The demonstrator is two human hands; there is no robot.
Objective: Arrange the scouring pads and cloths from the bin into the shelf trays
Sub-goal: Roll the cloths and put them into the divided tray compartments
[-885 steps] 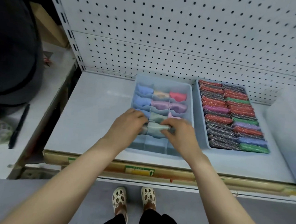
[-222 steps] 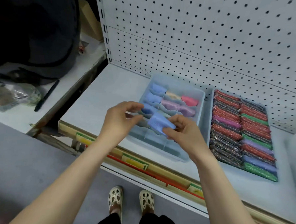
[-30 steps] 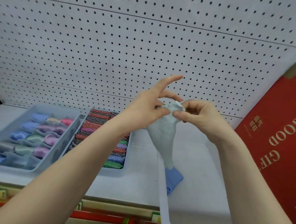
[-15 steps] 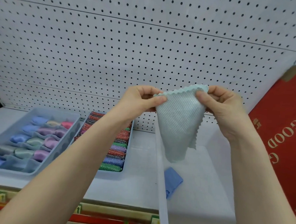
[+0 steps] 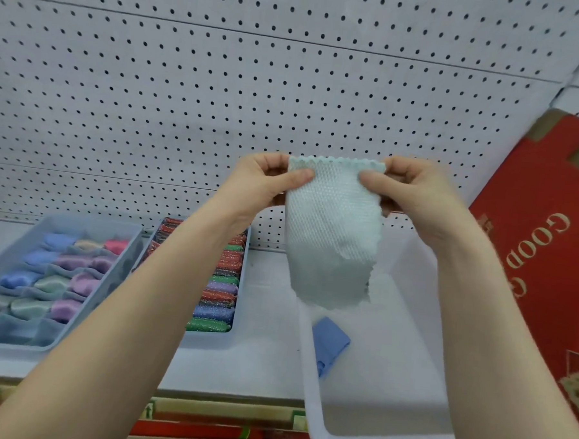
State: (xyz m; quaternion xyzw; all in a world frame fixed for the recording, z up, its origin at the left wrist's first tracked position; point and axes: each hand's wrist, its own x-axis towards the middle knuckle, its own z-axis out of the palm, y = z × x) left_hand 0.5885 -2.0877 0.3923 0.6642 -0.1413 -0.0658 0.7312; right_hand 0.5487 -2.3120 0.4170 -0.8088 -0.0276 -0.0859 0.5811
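Observation:
A pale mint cloth (image 5: 331,235) with a scalloped edge hangs doubled over in the air above the clear bin (image 5: 309,388). My left hand (image 5: 266,181) pinches its top left corner and my right hand (image 5: 410,188) pinches its top right corner. One folded blue cloth (image 5: 329,342) lies inside the bin. On the shelf to the left, a blue divided tray (image 5: 125,261) holds several rolled pastel cloths. Beside it a second tray (image 5: 239,317) is packed with glittery scouring pads (image 5: 217,296) in red, green, purple and blue.
White pegboard (image 5: 220,98) backs the shelf. A red gift box (image 5: 540,266) with gold lettering leans at the right, close to the bin. The shelf front edge carries a price strip (image 5: 204,413).
Over the last second I have spread the mint cloth from a bunched twist into a flat doubled sheet, and my hands have moved apart along its top edge.

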